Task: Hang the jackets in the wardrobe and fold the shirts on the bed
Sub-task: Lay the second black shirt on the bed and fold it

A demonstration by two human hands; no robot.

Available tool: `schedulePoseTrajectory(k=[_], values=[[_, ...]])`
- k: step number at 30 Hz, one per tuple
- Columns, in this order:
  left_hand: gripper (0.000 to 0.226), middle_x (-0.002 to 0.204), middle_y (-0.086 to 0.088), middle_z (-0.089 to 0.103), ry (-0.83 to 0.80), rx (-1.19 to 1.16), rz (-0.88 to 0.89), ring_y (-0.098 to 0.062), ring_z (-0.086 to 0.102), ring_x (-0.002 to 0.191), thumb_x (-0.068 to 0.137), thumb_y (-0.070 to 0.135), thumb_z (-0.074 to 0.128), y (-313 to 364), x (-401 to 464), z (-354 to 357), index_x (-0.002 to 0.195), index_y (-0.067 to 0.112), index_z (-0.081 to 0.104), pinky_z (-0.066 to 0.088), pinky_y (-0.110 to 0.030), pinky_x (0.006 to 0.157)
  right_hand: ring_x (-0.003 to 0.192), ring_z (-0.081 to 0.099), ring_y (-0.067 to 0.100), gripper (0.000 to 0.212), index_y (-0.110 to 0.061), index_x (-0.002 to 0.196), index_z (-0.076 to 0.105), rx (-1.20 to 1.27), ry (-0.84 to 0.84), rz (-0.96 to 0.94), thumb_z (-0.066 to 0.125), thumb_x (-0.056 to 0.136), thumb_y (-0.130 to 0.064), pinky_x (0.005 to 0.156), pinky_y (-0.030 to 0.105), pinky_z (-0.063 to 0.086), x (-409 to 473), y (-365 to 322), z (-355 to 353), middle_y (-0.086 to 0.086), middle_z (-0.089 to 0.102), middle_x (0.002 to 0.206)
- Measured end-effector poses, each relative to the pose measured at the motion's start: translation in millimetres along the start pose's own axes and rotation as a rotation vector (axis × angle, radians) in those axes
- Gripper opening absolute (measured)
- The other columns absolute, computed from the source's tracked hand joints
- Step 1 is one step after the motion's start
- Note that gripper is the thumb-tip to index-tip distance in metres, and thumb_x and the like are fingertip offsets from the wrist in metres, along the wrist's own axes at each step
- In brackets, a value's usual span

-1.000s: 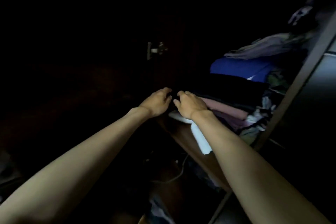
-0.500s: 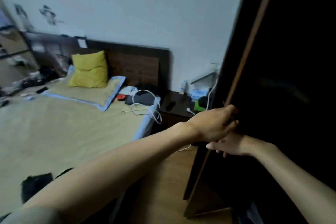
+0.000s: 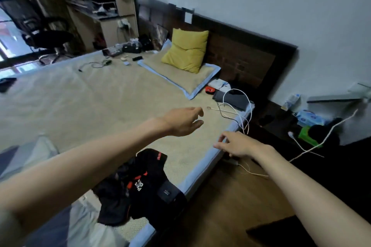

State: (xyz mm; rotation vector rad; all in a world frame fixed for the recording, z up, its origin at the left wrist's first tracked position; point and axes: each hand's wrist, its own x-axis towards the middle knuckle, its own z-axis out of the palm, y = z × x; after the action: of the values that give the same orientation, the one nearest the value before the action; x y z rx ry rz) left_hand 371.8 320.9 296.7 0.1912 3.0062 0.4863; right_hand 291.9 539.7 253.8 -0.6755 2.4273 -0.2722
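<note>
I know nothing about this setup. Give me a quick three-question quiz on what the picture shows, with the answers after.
1. True or false: the left hand holds a garment.
2. Where does the black shirt with red and white print lie? A) on the yellow pillow B) near the bed's closest edge C) on the floor
3. Fill in: the cushion propped against the headboard is ____ in colour.

Key
1. False: both it and the right hand are empty, fingers relaxed, above the bed.
2. B
3. yellow
</note>
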Motion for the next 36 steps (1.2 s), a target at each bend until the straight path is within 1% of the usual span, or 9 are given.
schedulePoseTrajectory(k=[9,13,15,19,23,26,31,34,36], values=[[0.041,0.128,-0.007,0.062,-0.122,-0.182,-0.467,-0.027,0.059,0.115,0.102,0.040,0.046,-200,-41,69,0.132,0.012,0.049,0.048,-0.040,0.096,0.101,0.063,0.025,0.047,-0.018,0.121,0.054,-0.170,-0.246,-0.162,0.056,0.097,-0.058,0.087,0.039,0.052,151,-94,54,0.007,0.065,0.119],[0.037,0.118,-0.013,0.065,-0.220,-0.238,-0.676,-0.028,0.058,0.096,0.100,0.038,0.050,-246,-62,123,0.122,0.009,0.051,0.047,-0.037,0.080,0.103,0.063,0.026,0.046,-0.016,0.123,0.052,-0.272,-0.357,-0.242,0.054,0.099,-0.055,0.089,0.041,0.051,213,-114,74,0.008,0.064,0.118],[0.035,0.116,-0.014,0.065,-0.270,-0.269,-0.796,-0.033,0.061,0.101,0.098,0.037,0.052,-261,-69,148,0.118,0.008,0.051,0.048,-0.039,0.082,0.108,0.061,0.027,0.049,-0.015,0.126,0.052,-0.341,-0.402,-0.299,0.053,0.099,-0.055,0.093,0.043,0.051,246,-119,79,0.009,0.064,0.122],[0.036,0.122,-0.015,0.064,-0.272,-0.363,-1.073,-0.033,0.061,0.110,0.096,0.036,0.054,-274,-84,178,0.120,0.009,0.051,0.049,-0.038,0.088,0.115,0.059,0.028,0.060,-0.013,0.135,0.049,-0.435,-0.471,-0.411,0.052,0.098,-0.060,0.095,0.041,0.050,311,-120,80,0.010,0.061,0.130],[0.030,0.120,-0.019,0.063,-0.288,-0.433,-1.341,-0.035,0.060,0.109,0.096,0.035,0.055,-265,-105,202,0.109,0.009,0.046,0.040,-0.035,0.076,0.115,0.060,0.028,0.059,-0.012,0.137,0.046,-0.504,-0.538,-0.488,0.050,0.099,-0.057,0.093,0.039,0.049,360,-119,86,0.010,0.061,0.131],[0.032,0.120,-0.016,0.063,-0.219,-0.514,-1.467,-0.034,0.060,0.108,0.095,0.030,0.057,-241,-114,215,0.115,0.008,0.047,0.043,-0.034,0.079,0.119,0.058,0.030,0.058,-0.010,0.137,0.046,-0.571,-0.583,-0.560,0.052,0.100,-0.054,0.090,0.039,0.046,381,-130,103,0.013,0.060,0.133],[0.069,0.117,-0.015,0.065,-0.104,-0.697,-1.639,-0.034,0.063,0.107,0.083,0.036,0.062,-208,-130,240,0.136,-0.001,0.040,0.052,-0.039,0.091,0.118,0.060,0.031,0.053,-0.009,0.132,0.046,-0.618,-0.623,-0.693,0.053,0.100,-0.050,0.093,0.040,0.049,389,-160,148,0.011,0.061,0.130],[0.048,0.120,-0.016,0.063,-0.060,-0.706,-1.730,-0.034,0.061,0.113,0.088,0.029,0.068,-209,-133,263,0.126,0.005,0.050,0.049,-0.036,0.091,0.123,0.058,0.034,0.056,-0.010,0.137,0.042,-0.647,-0.646,-0.759,0.052,0.100,-0.050,0.098,0.044,0.049,388,-170,180,0.013,0.053,0.139],[0.056,0.124,-0.016,0.062,-0.022,-0.745,-1.790,-0.033,0.060,0.116,0.086,0.035,0.071,-220,-136,284,0.128,0.007,0.048,0.048,-0.035,0.092,0.124,0.057,0.034,0.058,-0.011,0.140,0.039,-0.663,-0.681,-0.768,0.051,0.100,-0.051,0.098,0.044,0.049,387,-172,199,0.013,0.049,0.142]])
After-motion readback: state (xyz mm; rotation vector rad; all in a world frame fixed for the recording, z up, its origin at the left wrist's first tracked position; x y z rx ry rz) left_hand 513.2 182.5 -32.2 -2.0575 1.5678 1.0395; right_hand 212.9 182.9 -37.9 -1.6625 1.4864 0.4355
